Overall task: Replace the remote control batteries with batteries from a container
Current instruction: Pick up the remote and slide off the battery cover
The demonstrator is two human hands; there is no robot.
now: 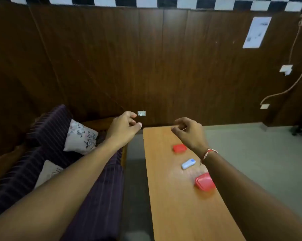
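Below, the remote control [188, 163] is seen on the table [166, 197], between two red containers [179, 148]. Nothing is held: left hand [123, 126] and right hand [190, 132] are loosely curled above, apart from it.

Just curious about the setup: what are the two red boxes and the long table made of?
Near red box and far red box: probably plastic, with smooth, slightly glossy moulded lids and rounded corners. Table: wood or wood-look laminate, orange-brown with a faint sheen.
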